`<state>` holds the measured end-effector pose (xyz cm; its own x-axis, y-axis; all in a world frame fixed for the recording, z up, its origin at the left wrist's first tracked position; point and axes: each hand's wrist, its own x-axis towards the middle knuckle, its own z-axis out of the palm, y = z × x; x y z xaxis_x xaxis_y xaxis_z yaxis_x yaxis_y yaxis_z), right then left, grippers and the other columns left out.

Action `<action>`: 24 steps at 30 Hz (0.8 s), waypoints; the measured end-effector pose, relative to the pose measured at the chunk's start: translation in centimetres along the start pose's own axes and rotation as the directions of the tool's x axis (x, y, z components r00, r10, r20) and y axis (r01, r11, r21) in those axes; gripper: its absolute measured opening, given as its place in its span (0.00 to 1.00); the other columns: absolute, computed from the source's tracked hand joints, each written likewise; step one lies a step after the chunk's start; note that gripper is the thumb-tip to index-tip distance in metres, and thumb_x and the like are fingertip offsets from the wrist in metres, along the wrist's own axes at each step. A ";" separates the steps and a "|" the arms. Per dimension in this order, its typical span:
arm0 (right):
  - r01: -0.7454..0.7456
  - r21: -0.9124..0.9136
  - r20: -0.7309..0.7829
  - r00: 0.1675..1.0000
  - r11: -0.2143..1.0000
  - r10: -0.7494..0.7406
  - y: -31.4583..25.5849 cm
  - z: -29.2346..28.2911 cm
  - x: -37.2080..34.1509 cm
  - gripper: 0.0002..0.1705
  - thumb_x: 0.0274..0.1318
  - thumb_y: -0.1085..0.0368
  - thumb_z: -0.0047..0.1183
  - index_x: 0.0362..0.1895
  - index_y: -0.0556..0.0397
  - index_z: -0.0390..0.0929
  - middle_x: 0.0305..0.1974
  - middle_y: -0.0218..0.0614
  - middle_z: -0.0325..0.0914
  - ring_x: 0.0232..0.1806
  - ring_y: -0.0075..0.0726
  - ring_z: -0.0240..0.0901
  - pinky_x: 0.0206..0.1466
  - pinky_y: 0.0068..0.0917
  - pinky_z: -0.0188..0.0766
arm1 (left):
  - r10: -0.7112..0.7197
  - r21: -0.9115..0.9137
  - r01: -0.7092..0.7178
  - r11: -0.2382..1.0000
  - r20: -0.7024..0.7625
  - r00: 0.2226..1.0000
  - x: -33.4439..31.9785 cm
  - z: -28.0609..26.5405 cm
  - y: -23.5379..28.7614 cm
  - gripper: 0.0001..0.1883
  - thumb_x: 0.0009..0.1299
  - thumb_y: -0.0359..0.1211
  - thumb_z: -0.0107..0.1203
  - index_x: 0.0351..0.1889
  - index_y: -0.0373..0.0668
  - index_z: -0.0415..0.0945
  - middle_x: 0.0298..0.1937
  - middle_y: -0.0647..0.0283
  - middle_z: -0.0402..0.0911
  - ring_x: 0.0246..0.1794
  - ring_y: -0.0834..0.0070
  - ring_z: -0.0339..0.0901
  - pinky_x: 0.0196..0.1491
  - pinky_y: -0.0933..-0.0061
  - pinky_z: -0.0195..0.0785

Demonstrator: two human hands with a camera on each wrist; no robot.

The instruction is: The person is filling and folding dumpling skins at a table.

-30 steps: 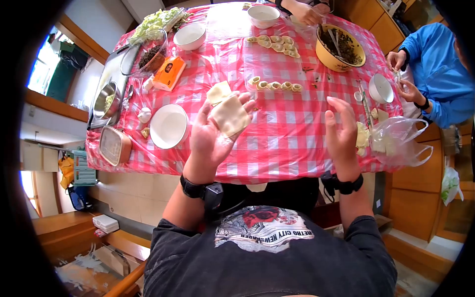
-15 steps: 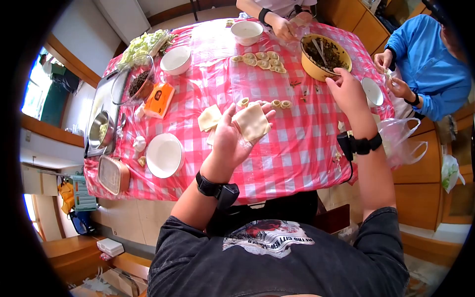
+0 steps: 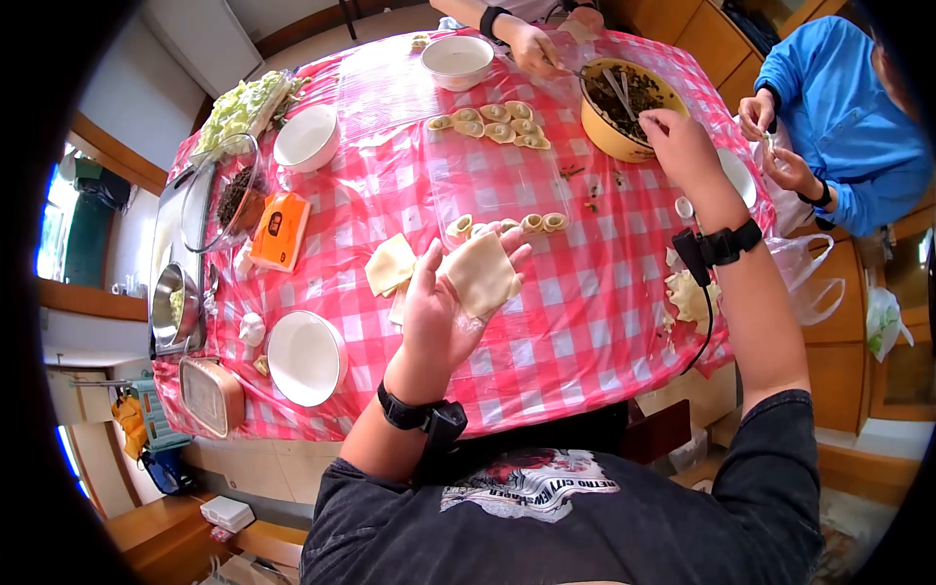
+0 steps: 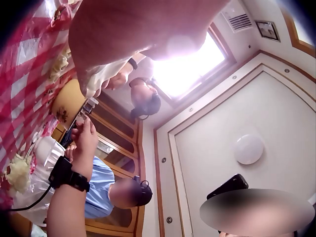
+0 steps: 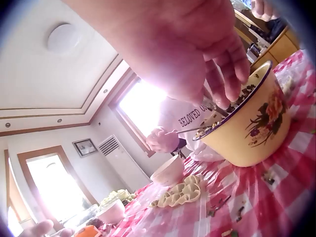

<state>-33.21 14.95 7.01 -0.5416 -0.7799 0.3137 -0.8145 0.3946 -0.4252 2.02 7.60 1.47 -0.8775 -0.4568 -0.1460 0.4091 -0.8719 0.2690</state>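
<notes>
- Head view: the yellow bowl [image 3: 612, 142] lies ahead and to the right of the left hand [image 3: 436, 304]; the right hand [image 3: 685, 156] is clearly the nearer one, its fingertips at the bowl's near-right rim.
- Two utensil handles [image 3: 616, 93] lean in that bowl over the dark filling [image 3: 647, 91]; their long axis slants from the far side toward the right hand.
- The left hand is palm up, fingers extended and thumb spread, carrying one wrapper [image 3: 485, 275] flat across palm and fingers; it is roughly square, with no plain long axis.
- The right hand's fingers are bent; whether they have hold of a handle cannot be told here.
- Counted: one yellow bowl, four white bowls [image 3: 307, 358], one orange pack [image 3: 281, 232]; about eight dumplings [image 3: 497, 129] in the far group, at least four in the nearer row partly behind the left hand, one more at the far edge. A wrapper pile [image 3: 390, 263] lies left of the left hand, too overlapped to count.
- Left wrist view: the left hand fills the top, its fingers mostly hidden; beyond it, the right hand's fingers and thumb draw together by the one yellow bowl.
- Right wrist view: the right hand's bent fingers point down at the bowl's rim beside a utensil, grip uncertain; two white bowls show.
</notes>
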 end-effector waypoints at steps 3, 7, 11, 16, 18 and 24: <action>0.012 0.000 -0.047 0.999 1.000 -0.012 0.6 0.4 0.9 0.18 0.66 0.53 0.51 0.46 0.53 0.84 0.40 0.51 0.83 0.44 0.59 0.80 0.47 0.44 0.75 | 0.023 0.024 -0.022 0.999 -0.013 1.000 0.0 -0.2 -0.3 0.34 0.82 0.51 0.29 0.73 0.30 0.58 0.75 0.44 0.62 0.73 0.49 0.63 0.71 0.53 0.62; -0.063 -0.085 -0.074 0.996 0.994 0.057 -0.4 0.3 2.0 0.19 0.66 0.51 0.49 0.44 0.52 0.84 0.39 0.51 0.83 0.43 0.60 0.79 0.47 0.46 0.75 | 0.014 0.008 -0.013 1.000 -0.011 1.000 0.1 -0.5 -0.5 0.34 0.82 0.51 0.28 0.73 0.31 0.57 0.75 0.44 0.61 0.74 0.48 0.61 0.71 0.52 0.61; -0.069 -0.085 -0.057 0.996 0.994 0.064 0.0 0.6 3.1 0.20 0.66 0.50 0.50 0.45 0.52 0.83 0.39 0.50 0.83 0.44 0.60 0.79 0.47 0.45 0.74 | 0.021 0.019 -0.020 1.000 -0.009 1.000 0.1 -0.5 -0.3 0.34 0.83 0.51 0.27 0.74 0.32 0.57 0.75 0.43 0.61 0.75 0.48 0.59 0.71 0.52 0.61; 0.009 -0.115 -0.073 0.997 0.993 -0.018 1.9 1.6 4.1 0.19 0.68 0.51 0.49 0.48 0.53 0.81 0.37 0.48 0.84 0.42 0.55 0.80 0.45 0.40 0.74 | 0.030 0.035 -0.030 0.999 0.004 1.000 0.2 -0.5 -0.3 0.35 0.83 0.51 0.27 0.74 0.32 0.57 0.75 0.43 0.61 0.76 0.47 0.58 0.72 0.53 0.60; -0.002 -0.014 -0.024 1.000 1.000 0.002 2.3 1.7 4.0 0.18 0.67 0.52 0.48 0.44 0.53 0.80 0.36 0.51 0.82 0.42 0.62 0.78 0.46 0.48 0.73 | 0.032 0.035 -0.032 0.999 -0.003 0.999 0.1 -0.7 -0.4 0.35 0.83 0.52 0.26 0.74 0.32 0.56 0.75 0.43 0.61 0.76 0.47 0.58 0.72 0.53 0.59; -0.005 0.057 -0.058 0.998 0.998 0.008 2.6 -0.6 3.0 0.19 0.70 0.54 0.46 0.48 0.54 0.81 0.30 0.36 0.84 0.35 0.41 0.81 0.40 0.34 0.74 | 0.047 0.030 -0.046 0.998 -0.017 0.999 0.2 -1.2 -0.4 0.37 0.81 0.54 0.34 0.75 0.32 0.54 0.76 0.39 0.58 0.75 0.46 0.59 0.68 0.52 0.65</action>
<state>-37.05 13.91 7.38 -0.5594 -0.7470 0.3593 -0.7988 0.3700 -0.4744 1.97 7.64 0.21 -0.8531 -0.4999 -0.1494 0.4414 -0.8442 0.3043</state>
